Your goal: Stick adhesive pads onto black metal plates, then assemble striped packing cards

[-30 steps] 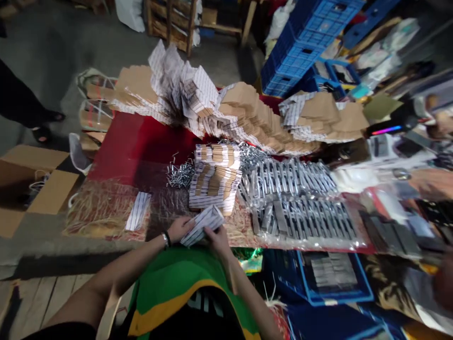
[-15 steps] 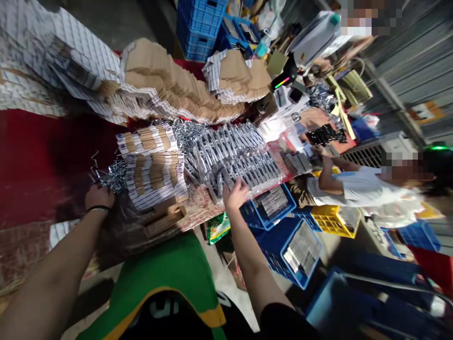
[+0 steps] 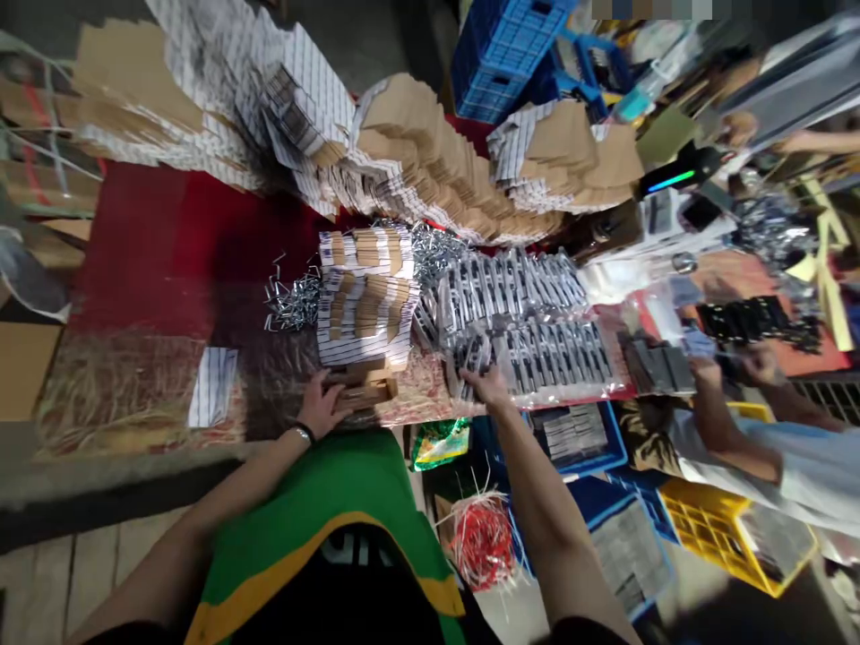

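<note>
My left hand (image 3: 321,405) lies at the near edge of the table, its fingers against a small brown card box (image 3: 363,387) that sits below a stack of striped cards (image 3: 366,309). My right hand (image 3: 487,385) reaches to the near end of the rows of silver metal pieces in clear plastic (image 3: 530,345), its fingers closed on one of them. A heap of loose metal clips (image 3: 292,303) lies left of the striped stack.
Fanned piles of brown and striped card sleeves (image 3: 417,152) fill the table's far side on a red cloth (image 3: 154,242). A single striped card (image 3: 212,387) lies at left. Blue crates (image 3: 578,439) and a yellow crate (image 3: 732,528) stand below. Another person's arms (image 3: 718,421) work at right.
My left hand came back from the metal clips to the brown box at the table edge. My right hand shifted slightly along the packaged metal pieces. The view swung left.
</note>
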`<state>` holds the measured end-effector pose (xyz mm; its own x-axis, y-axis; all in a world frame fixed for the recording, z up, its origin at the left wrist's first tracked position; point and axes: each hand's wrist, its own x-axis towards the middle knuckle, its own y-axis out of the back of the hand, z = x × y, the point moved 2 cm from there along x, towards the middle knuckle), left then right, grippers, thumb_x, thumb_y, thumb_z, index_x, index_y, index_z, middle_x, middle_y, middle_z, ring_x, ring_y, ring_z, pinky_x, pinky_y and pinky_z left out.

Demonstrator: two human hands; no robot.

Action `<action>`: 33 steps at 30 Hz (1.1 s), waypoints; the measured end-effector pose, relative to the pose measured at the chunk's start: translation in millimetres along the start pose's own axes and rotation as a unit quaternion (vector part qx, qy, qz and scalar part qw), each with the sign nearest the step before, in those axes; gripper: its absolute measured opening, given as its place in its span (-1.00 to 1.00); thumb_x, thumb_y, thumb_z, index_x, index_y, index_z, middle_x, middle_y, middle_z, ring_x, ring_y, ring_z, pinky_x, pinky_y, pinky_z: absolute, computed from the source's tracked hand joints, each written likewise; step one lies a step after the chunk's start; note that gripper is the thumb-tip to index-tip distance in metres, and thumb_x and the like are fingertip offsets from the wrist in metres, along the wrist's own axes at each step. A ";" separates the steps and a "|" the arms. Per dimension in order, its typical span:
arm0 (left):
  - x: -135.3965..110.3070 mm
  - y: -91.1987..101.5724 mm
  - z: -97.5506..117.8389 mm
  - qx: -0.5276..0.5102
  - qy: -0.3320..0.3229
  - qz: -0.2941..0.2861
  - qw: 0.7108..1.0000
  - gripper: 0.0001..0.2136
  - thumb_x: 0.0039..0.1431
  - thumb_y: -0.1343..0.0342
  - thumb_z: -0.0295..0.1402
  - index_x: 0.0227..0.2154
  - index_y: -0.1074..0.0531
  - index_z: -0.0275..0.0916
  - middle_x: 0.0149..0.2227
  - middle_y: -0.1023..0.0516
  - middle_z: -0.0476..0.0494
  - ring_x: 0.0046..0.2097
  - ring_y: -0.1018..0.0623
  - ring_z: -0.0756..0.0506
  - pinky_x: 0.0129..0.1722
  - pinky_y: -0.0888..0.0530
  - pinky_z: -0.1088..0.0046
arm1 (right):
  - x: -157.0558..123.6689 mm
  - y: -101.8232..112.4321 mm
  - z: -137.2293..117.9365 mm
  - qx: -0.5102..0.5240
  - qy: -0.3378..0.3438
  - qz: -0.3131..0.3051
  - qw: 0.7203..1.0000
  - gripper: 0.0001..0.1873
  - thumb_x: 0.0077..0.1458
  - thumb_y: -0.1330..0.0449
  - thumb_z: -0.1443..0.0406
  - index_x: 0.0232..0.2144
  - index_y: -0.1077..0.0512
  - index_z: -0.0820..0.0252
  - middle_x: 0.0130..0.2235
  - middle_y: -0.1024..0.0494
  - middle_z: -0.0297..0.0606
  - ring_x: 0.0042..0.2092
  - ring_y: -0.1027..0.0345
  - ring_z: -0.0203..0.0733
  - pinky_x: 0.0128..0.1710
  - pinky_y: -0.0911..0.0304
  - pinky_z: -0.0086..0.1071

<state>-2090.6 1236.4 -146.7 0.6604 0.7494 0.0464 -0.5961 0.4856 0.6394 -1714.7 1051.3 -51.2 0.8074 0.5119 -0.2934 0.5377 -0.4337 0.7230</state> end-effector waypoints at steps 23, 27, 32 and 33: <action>39.0 -16.3 -33.9 -0.277 0.144 -0.127 0.941 -0.26 -0.14 -0.34 -0.27 0.12 -0.16 -0.16 0.16 -0.48 -0.39 0.03 -0.61 -0.23 0.02 -0.57 0.03 | -59.7 -140.8 -1.4 0.173 0.113 -0.063 0.976 -0.76 0.08 -0.23 0.20 -0.19 -0.48 0.15 -0.23 -0.52 -0.21 -0.17 -0.39 -0.11 -0.06 -0.39 -0.18; 55.2 -33.0 -27.3 -0.172 0.131 -0.113 0.970 -0.21 -0.23 -0.42 -0.35 0.15 -0.27 -0.24 0.09 -0.51 -0.34 0.02 -0.57 -0.27 0.12 -0.48 -0.04 | -37.9 -151.4 10.5 0.297 0.018 -0.184 0.937 -0.43 -0.30 -0.45 0.24 -0.13 -0.51 0.20 -0.19 -0.59 -0.20 -0.13 -0.43 -0.06 -0.07 -0.41 -0.16; 54.4 -26.9 -21.6 -0.007 -0.067 -0.164 0.984 -0.41 0.13 -0.25 -0.20 0.24 -0.39 -0.17 0.28 -0.41 -0.32 0.30 -0.37 -0.37 0.35 -0.21 -0.08 | -33.7 -149.9 28.2 0.359 0.019 -0.258 0.897 -0.28 -0.27 -0.43 0.22 0.05 -0.52 0.13 0.05 -0.59 -0.13 -0.01 -0.45 -0.06 -0.02 -0.41 -0.21; 54.0 -26.1 -22.6 0.006 -0.073 -0.168 0.983 -0.39 0.16 -0.24 -0.17 0.28 -0.36 -0.17 0.30 -0.41 -0.32 0.31 -0.36 -0.38 0.35 -0.20 -0.08 | -33.7 -148.8 30.3 0.355 0.021 -0.280 0.892 -0.31 -0.20 -0.40 0.19 0.07 -0.51 0.14 0.05 -0.59 -0.12 -0.03 -0.45 -0.07 -0.03 -0.41 -0.21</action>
<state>-2049.7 1274.4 -178.3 0.8782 0.4743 -0.0608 -0.3272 0.6888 0.6469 -1814.6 1076.0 -167.8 0.3622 0.8163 -0.4499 0.8839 -0.4541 -0.1122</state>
